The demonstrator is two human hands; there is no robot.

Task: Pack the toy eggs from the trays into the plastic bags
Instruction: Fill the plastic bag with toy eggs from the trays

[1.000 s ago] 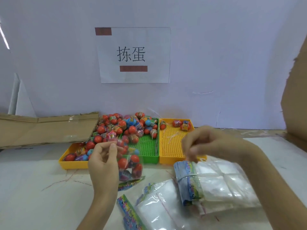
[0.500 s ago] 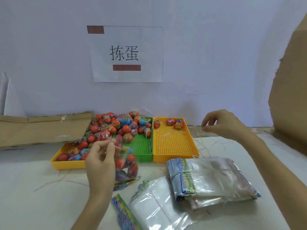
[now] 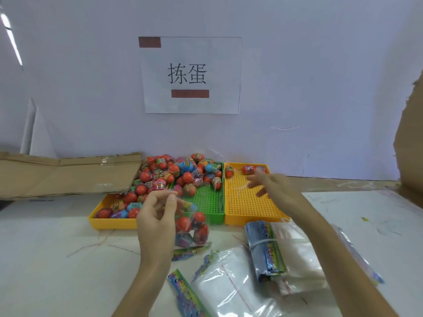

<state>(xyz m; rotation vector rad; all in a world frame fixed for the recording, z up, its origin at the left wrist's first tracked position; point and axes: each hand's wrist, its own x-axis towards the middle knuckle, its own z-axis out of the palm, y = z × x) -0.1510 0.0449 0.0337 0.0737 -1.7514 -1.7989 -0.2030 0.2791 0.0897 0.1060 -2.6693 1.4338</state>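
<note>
The left hand (image 3: pixel 158 216) pinches the top of a clear bag (image 3: pixel 192 227) holding several eggs, hanging just above the table (image 3: pixel 45 259). The right hand (image 3: pixel 274 188), fingers spread and blurred, seemingly empty, hovers over the right yellow tray (image 3: pixel 251 202), which holds a few eggs at its far end. Loose eggs (image 3: pixel 174 175) heap in the left yellow tray (image 3: pixel 109 223) and green tray (image 3: pixel 206 202). Empty bags (image 3: pixel 286 252) lie near the front.

We see a clear plastic bag (image 3: pixel 191 227) hanging upright with several toy eggs inside, mostly red. Loose toy eggs (image 3: pixel 170 177) are heaped across the left yellow tray (image 3: pixel 109 221) and the back of the green tray (image 3: pixel 206 202). The right yellow tray (image 3: pixel 249 202) holds three eggs at its far edge. A banded stack of empty bags (image 3: pixel 274 252) lies in front of it.
</note>
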